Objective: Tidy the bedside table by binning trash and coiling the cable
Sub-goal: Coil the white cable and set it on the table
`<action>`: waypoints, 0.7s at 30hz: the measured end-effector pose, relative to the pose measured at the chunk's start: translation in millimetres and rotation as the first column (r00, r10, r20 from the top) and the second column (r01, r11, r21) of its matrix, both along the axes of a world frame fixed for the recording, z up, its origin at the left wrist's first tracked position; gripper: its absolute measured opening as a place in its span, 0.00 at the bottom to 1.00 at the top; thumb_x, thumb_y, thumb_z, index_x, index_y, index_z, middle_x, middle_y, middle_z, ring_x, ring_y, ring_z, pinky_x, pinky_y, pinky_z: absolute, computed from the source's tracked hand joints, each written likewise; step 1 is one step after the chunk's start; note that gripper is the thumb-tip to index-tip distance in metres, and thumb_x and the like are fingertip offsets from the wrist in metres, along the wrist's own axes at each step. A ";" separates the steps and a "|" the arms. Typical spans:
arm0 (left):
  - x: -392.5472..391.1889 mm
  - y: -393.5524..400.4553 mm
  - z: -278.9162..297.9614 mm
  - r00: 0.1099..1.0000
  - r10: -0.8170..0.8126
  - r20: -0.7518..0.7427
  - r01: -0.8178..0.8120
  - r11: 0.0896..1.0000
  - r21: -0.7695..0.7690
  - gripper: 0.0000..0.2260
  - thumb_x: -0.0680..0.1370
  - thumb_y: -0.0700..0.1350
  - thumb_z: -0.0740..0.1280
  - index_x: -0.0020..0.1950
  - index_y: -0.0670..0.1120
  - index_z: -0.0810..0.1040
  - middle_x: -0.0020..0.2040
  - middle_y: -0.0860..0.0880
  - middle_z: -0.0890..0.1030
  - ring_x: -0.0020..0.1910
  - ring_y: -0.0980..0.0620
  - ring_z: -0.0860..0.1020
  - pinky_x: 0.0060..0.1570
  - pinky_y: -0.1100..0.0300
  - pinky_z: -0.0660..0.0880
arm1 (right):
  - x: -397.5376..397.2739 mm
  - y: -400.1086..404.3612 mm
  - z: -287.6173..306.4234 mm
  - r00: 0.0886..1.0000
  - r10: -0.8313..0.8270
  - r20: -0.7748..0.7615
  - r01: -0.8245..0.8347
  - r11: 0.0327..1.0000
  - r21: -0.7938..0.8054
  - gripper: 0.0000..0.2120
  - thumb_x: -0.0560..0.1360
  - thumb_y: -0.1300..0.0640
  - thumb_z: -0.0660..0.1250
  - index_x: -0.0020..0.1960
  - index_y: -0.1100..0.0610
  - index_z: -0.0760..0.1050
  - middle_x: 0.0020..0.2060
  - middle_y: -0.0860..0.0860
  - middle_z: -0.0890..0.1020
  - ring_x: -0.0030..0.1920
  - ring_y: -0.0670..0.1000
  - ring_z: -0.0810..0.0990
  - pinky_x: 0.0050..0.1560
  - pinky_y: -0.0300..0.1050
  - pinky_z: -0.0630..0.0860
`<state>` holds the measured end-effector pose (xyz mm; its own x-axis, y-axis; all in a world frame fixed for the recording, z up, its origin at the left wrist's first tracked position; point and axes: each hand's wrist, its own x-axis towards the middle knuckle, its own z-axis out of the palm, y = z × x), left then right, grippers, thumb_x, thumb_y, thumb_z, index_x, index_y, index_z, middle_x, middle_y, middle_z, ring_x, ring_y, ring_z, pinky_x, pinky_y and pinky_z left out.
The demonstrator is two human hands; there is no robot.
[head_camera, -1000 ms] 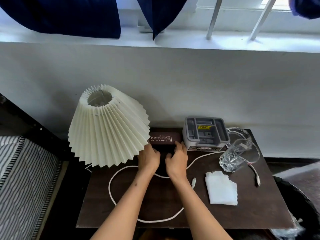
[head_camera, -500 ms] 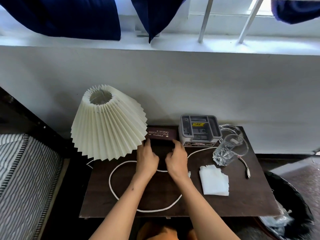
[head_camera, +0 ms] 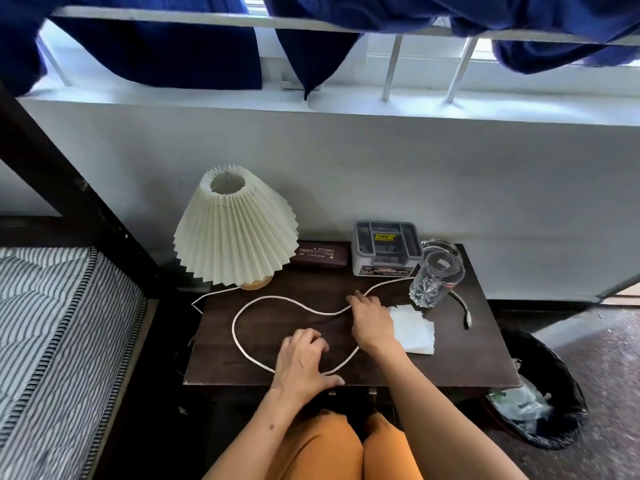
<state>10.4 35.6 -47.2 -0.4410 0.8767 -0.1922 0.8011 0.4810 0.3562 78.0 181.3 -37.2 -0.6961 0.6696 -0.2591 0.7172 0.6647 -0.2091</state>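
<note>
A white cable [head_camera: 239,327] lies in a wide loop on the dark bedside table [head_camera: 467,362], and its plug end [head_camera: 467,322] rests right of the glass. A crumpled white tissue [head_camera: 415,332] sits right of centre. My left hand [head_camera: 304,362] rests on the table near the front edge, over the loop's lower part, with fingers loosely bent. My right hand [head_camera: 370,323] lies over the cable where it narrows, with its fingers stretched toward the cable and its outer edge against the tissue. Neither hand plainly holds anything. A black-lined bin [head_camera: 554,441] stands on the floor at the right.
A pleated white lamp [head_camera: 235,230] stands at the back left. Beside it are a dark glasses case [head_camera: 320,254], a grey box [head_camera: 384,247] and a clear glass [head_camera: 434,282]. A striped mattress [head_camera: 52,341] lies to the left, and a white wall runs behind the table.
Both hands drew back from the glasses case toward the table's front. The left now rests on the loop and the right beside the tissue. The view pulled back and higher.
</note>
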 end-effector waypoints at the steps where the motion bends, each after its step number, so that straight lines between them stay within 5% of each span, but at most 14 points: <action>1: 1.7 -1.1 -2.0 1.000 -0.012 -0.016 0.012 1.000 -0.008 0.23 0.66 0.62 0.70 0.56 0.52 0.76 0.61 0.55 0.72 0.63 0.54 0.68 0.62 0.60 0.64 | 0.4 -0.2 -1.8 1.000 0.009 0.012 -0.009 1.000 0.009 0.24 0.73 0.68 0.56 0.68 0.56 0.65 0.71 0.54 0.68 0.67 0.58 0.67 0.63 0.53 0.69; 6: 0.0 -3.4 -10.4 0.999 -0.008 -0.043 0.006 0.999 -0.039 0.09 0.76 0.53 0.64 0.52 0.52 0.77 0.57 0.52 0.72 0.60 0.52 0.69 0.61 0.60 0.65 | -0.4 5.0 -9.6 1.000 0.008 0.029 -0.009 1.000 0.028 0.16 0.76 0.67 0.58 0.62 0.57 0.68 0.62 0.55 0.73 0.63 0.58 0.70 0.58 0.53 0.72; 16: -12.2 3.3 -6.2 0.990 -0.043 -0.138 0.035 0.998 -0.060 0.10 0.80 0.46 0.55 0.60 0.49 0.69 0.58 0.50 0.76 0.59 0.49 0.72 0.60 0.56 0.65 | -13.5 19.9 -3.6 0.998 0.065 0.012 -0.066 0.990 0.122 0.14 0.77 0.67 0.54 0.59 0.60 0.70 0.58 0.57 0.74 0.61 0.58 0.71 0.55 0.52 0.72; 21: -16.9 6.7 4.2 0.993 0.058 -0.101 -0.052 0.997 0.058 0.14 0.81 0.46 0.54 0.64 0.50 0.71 0.57 0.51 0.73 0.59 0.51 0.71 0.59 0.58 0.68 | -20.6 26.1 34.5 0.982 -0.008 -0.187 0.037 0.988 0.147 0.14 0.75 0.71 0.54 0.58 0.60 0.66 0.55 0.58 0.76 0.58 0.60 0.74 0.49 0.53 0.74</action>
